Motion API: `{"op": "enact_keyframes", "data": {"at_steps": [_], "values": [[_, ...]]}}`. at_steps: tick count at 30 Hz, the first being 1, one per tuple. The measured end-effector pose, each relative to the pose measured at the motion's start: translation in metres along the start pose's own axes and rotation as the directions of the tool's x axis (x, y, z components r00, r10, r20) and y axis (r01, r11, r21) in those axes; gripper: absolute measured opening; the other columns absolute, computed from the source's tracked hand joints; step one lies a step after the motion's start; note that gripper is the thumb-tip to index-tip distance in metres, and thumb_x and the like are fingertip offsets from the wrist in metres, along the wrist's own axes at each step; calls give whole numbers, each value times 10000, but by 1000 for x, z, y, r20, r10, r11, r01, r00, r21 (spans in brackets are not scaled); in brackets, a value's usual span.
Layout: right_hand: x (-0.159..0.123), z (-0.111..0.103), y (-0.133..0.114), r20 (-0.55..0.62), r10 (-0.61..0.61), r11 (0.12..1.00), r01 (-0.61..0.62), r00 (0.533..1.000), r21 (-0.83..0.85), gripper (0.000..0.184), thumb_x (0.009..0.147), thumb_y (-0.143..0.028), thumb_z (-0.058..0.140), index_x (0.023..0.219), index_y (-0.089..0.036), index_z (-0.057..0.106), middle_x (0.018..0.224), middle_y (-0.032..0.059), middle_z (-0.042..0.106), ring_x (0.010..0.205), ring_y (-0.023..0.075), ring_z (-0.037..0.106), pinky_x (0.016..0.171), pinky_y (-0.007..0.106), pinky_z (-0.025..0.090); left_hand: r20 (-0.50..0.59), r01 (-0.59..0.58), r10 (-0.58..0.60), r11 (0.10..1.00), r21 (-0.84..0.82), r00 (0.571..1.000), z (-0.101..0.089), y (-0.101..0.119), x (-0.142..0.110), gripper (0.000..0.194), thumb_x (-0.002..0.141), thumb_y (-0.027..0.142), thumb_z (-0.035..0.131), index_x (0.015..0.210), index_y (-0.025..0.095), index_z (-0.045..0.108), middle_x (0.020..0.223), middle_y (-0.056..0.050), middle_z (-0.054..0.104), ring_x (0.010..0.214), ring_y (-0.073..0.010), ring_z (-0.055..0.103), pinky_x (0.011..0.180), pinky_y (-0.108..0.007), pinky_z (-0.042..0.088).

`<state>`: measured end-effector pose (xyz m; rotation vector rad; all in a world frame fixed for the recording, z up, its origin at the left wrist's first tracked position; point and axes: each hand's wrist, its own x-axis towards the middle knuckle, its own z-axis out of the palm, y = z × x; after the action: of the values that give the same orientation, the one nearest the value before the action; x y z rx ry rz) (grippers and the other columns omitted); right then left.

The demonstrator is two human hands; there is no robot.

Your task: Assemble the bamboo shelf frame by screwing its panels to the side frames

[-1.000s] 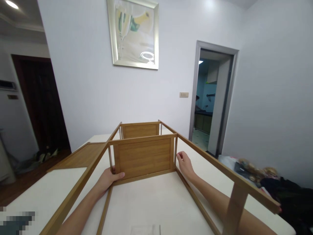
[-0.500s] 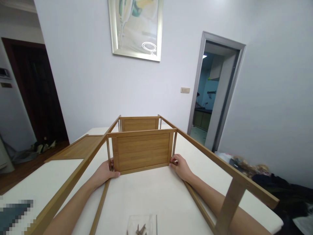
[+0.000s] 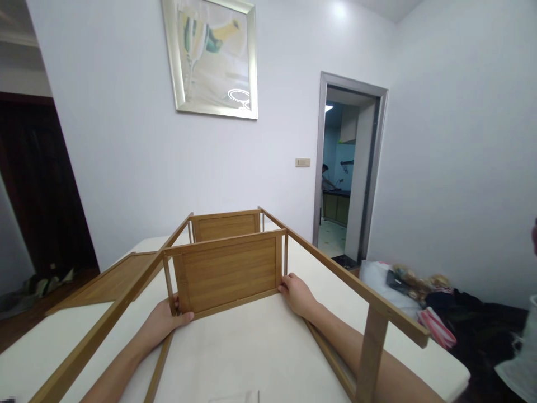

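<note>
A brown wooden shelf frame [image 3: 327, 258] lies on its side on the white table, its long rails running away from me. Across its middle stands a wooden shelf panel [image 3: 229, 274], upright between the rails. My left hand [image 3: 165, 322] grips the panel's lower left corner, thumb on the near face and fingers behind. At the lower right corner my right hand [image 3: 297, 294] pinches the panel's edge near the rail; its fingertips are partly hidden. Farther back, a second wooden panel [image 3: 226, 226] spans the frame's far end.
On the white table [image 3: 235, 358], a loose wooden panel [image 3: 109, 280] lies flat at the left. Clothes and bags [image 3: 419, 291] are piled beyond the table's right edge. A doorway [image 3: 335, 173] opens at the back right, with a person [image 3: 325, 178] inside.
My right hand has come from beside the upright post to the panel's lower right corner and closed on it. My left hand keeps its hold. The view has shifted, and a person now shows in the doorway.
</note>
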<state>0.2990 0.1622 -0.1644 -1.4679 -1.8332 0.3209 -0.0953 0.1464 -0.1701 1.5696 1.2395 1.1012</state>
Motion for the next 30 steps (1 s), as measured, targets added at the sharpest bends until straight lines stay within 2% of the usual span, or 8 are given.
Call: {"op": "enact_keyframes", "data": {"at_steps": [5,9,12,15,20,24,30], "values": [[1,-10,-3,-164,33,984,-3,986,177,32,750,-222,628,770,-198,636,864,43,646,818,196,587,796,327,430,-19,-9,11,994,109,1000,-2,-4,2,546,581,486,807,1024,202,659,1004,-61,762,1039,-345,675,921,-418,545],[26,-35,-8,-326,124,909,25,937,417,272,826,-406,559,965,-193,653,990,89,685,925,233,624,833,393,485,0,-15,15,995,103,1000,-4,-7,4,518,607,474,793,1027,203,659,1041,-63,756,1052,-338,672,913,-403,553],[52,-58,-19,-364,155,805,96,919,585,479,831,-551,530,1143,-202,631,1122,99,683,970,229,644,825,383,510,7,-3,3,996,92,1000,-4,-8,4,513,616,460,793,1036,201,650,1053,-64,753,1045,-333,676,937,-411,541],[74,-75,-35,-310,148,701,122,939,703,555,756,-630,605,1063,-175,685,1005,94,722,883,220,670,770,361,529,-12,-1,2,997,83,1000,-3,-7,4,510,609,449,799,1028,202,648,1048,-65,754,1038,-334,678,934,-413,542],[85,-84,-52,-189,119,604,80,975,793,462,622,-558,773,760,-121,718,745,87,714,686,178,654,684,328,546,1,-27,27,997,68,1000,-2,-5,4,502,599,454,806,1007,196,671,1033,-66,758,1016,-327,687,912,-396,551],[84,-85,-52,-171,134,590,60,976,805,406,614,-514,788,724,-139,677,689,48,678,635,141,615,646,290,537,5,-40,40,997,60,999,-2,-9,6,536,578,468,812,1017,193,674,1046,-65,754,1017,-326,686,924,-399,541],[93,-84,-51,-156,109,635,52,982,771,384,671,-526,729,687,-190,544,610,-28,570,559,93,523,562,242,500,-29,-31,33,998,57,999,-5,-20,11,565,569,445,828,1040,189,651,982,-69,758,1005,-333,686,925,-436,533]]}}
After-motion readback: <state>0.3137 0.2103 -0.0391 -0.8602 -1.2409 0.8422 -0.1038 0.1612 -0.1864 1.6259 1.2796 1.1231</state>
